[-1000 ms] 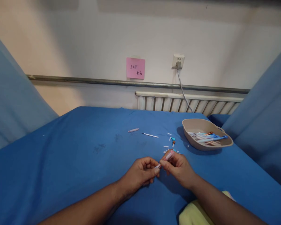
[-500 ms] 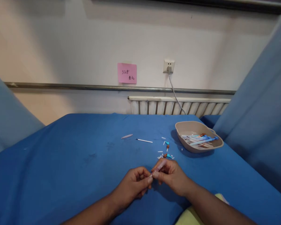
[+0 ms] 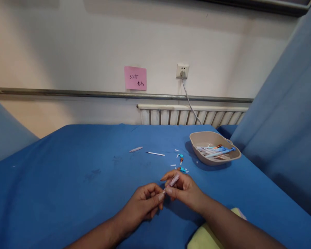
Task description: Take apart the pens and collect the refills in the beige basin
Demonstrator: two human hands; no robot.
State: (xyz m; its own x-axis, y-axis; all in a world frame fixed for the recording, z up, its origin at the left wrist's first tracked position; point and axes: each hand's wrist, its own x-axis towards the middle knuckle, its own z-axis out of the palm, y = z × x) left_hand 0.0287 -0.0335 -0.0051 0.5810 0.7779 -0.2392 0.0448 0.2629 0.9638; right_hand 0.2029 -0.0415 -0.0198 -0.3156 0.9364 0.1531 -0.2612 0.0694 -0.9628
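My right hand (image 3: 188, 190) pinches a pale pink, patterned pen barrel (image 3: 174, 180) between thumb and fingers, with the index finger lifted off it. My left hand (image 3: 146, 202) is closed on the thin end of the same pen part, thumb against forefinger. The fingertips of both hands almost meet there, and they cover most of the thin end. Beyond my hands lie a white pen refill (image 3: 155, 154) with a dark tip and a pale pen barrel (image 3: 136, 149). Small turquoise pieces (image 3: 182, 169) and brown pieces (image 3: 181, 159) are scattered past my right hand, among several short white bits.
A beige plastic basket (image 3: 194, 138) at the right holds several pens and pen parts. Blue cloth (image 3: 67, 180) covers the surface. Something yellow-green (image 3: 206, 237) lies beneath my right forearm. Behind are a radiator (image 3: 194, 107), a metal rail, a plugged-in cable and blue curtains.
My right index finger has lifted away from the barrel, and the barrel shows more clearly. Both hands keep hold close together. The whole view has shifted slightly.
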